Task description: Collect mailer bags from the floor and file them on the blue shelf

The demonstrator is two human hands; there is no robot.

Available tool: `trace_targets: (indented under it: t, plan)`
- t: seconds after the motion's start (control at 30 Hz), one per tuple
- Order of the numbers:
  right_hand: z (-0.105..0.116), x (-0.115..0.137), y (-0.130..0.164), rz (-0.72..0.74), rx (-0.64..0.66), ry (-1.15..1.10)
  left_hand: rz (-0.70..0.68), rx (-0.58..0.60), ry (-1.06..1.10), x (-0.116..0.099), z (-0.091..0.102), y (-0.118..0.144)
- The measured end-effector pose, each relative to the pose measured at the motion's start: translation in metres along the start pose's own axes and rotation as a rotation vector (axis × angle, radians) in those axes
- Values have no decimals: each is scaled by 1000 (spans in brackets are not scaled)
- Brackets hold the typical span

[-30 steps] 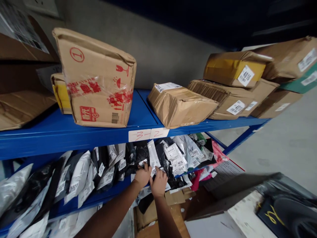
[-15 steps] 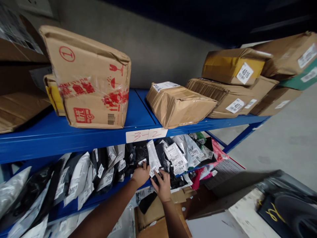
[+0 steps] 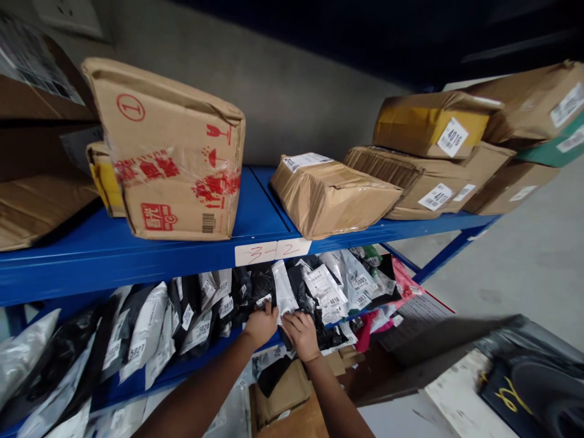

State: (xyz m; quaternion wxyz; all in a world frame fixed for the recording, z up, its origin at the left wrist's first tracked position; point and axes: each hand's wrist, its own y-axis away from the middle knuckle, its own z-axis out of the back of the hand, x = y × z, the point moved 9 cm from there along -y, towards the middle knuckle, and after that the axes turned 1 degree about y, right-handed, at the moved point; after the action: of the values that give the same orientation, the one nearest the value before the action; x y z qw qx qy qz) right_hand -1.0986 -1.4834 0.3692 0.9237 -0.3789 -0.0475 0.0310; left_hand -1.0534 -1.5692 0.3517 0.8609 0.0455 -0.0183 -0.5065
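Blue shelf [image 3: 137,258], cardboard boxes [image 3: 168,158], grey wall [image 3: 292,91]

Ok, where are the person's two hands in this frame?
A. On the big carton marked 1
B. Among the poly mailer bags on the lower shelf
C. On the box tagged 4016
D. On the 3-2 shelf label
B: both the left hand and right hand are in the row of poly mailer bags under the blue shelf.
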Motion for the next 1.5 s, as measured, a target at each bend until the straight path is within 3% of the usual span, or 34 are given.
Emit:
trace_targets:
  t: [0.53,0.8,1.1,1.5]
  plan:
    - [-1,17,6,144,-18,2,43,-21,-10,-3,-4,0]
    - [7,14,3,78,-27,-11,57,-30,-18,-3,-8,-2]
    - [4,7,18,23,-85,-72,142,-38,-14,-3,-12,-2]
    - [8,2,23,-17,-91,4,99,-27,6,-1,-12,-1]
